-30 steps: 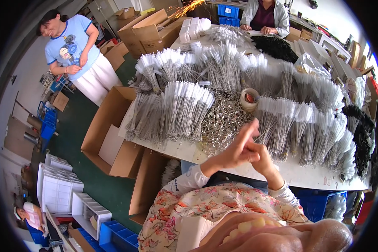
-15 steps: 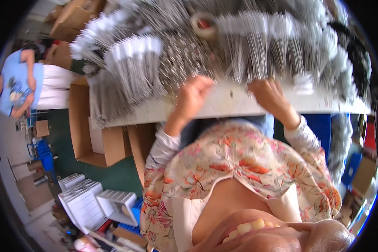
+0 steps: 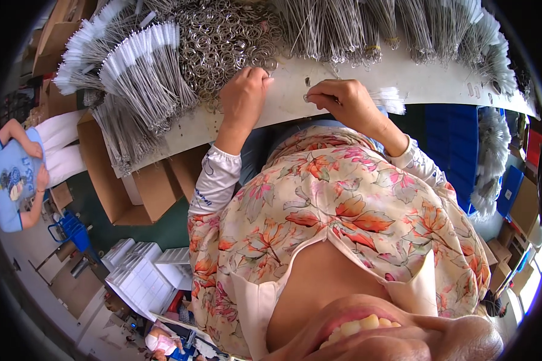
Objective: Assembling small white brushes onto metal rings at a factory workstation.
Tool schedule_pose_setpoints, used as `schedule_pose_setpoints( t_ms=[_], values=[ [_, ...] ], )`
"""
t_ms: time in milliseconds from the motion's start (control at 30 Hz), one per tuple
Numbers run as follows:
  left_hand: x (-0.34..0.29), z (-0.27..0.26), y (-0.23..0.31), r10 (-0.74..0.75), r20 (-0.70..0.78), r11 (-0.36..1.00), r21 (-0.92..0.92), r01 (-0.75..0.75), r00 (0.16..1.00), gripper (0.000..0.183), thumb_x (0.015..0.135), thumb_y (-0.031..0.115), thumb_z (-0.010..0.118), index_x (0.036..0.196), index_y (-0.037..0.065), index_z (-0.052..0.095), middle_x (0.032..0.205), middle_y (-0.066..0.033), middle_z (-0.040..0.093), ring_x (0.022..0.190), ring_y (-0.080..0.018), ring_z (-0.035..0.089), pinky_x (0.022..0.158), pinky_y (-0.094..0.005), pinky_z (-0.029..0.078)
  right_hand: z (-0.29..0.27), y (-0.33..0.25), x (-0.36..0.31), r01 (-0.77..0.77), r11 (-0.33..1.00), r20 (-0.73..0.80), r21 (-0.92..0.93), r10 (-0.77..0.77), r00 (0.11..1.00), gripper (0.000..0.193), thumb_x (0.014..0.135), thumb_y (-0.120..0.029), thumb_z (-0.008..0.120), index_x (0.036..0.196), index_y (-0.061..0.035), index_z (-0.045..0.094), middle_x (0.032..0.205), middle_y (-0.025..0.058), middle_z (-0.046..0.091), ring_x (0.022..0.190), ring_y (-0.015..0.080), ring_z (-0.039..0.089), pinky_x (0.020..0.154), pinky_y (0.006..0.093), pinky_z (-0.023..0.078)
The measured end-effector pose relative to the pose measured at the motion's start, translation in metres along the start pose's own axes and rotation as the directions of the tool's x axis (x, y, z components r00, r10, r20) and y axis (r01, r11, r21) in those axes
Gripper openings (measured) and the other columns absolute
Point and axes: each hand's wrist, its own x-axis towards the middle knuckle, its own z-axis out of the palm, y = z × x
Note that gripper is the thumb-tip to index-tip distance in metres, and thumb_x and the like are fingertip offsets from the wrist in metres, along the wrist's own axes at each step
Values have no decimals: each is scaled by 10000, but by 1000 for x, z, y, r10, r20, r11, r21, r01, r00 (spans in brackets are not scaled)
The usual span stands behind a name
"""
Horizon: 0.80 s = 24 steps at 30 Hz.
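Note:
My left hand (image 3: pixel 245 101) is at the near edge of a heap of shiny metal rings (image 3: pixel 220 45) on the white table (image 3: pixel 289 99). Its thumb and forefinger are pinched together, and a ring (image 3: pixel 271 64) shows right at their tips. Lower and to the right, my right hand (image 3: pixel 346 107) hovers over the table's front part, fingers closed. A tiny shiny bit shows at its fingertips, too small to name. Several white-bristled brushes (image 3: pixel 389 100) lie just past the right hand, their other ends hidden behind it.
Bundles of thin wire-handled brushes (image 3: pixel 147 78) stand left of the rings, and more bundles (image 3: pixel 337 30) line the back. Open cardboard boxes (image 3: pixel 117 180) sit below the table's left end. Blue bins (image 3: pixel 454 150) are at the right. A person in blue (image 3: pixel 18 174) stands at far left.
The view has shifted, so the table sits higher in it. My hands have drawn closer together, the right one moving inward with its fingers closed. The earlier frame is blurred.

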Motion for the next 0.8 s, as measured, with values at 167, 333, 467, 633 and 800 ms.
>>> schedule_pose_setpoints(
  t_ms=[167,333,467,633,800],
  values=[
    [-3,-11,-8,-188,20,909,-375,181,982,123,832,171,616,846,58,571,748,-29,579,618,-161,547,545,-300,437,-18,-16,19,-15,973,-2,229,16,1000,141,867,-101,588,939,7,642,795,45,626,633,72,559,543,220,455],
    [-5,-54,16,-179,272,74,-955,289,945,160,938,176,502,885,26,518,742,0,519,573,-40,412,505,-183,349,-10,-39,44,14,894,13,448,-22,1000,169,884,-106,579,994,11,630,930,25,596,569,39,476,487,181,387],
    [-7,-59,14,-163,251,184,-942,279,954,171,934,187,505,940,17,510,810,-45,558,620,-73,470,525,-206,415,-2,-44,56,-98,766,174,635,-19,985,163,851,-151,628,853,10,652,875,50,607,524,60,489,475,216,408],
    [-8,-49,26,-277,175,-170,-977,131,945,133,913,98,516,980,-14,537,909,-92,614,737,-127,600,632,-238,527,8,-59,48,43,759,86,650,-129,988,96,840,-90,629,852,1,660,877,58,615,615,80,534,497,221,428],
    [-10,-48,36,-383,129,-230,-972,41,915,177,876,15,547,1048,-24,566,909,-71,619,774,-123,608,680,-224,514,11,-64,44,244,817,-88,522,-233,968,117,832,-97,634,877,7,667,958,82,611,724,123,579,567,230,466]
  ],
)
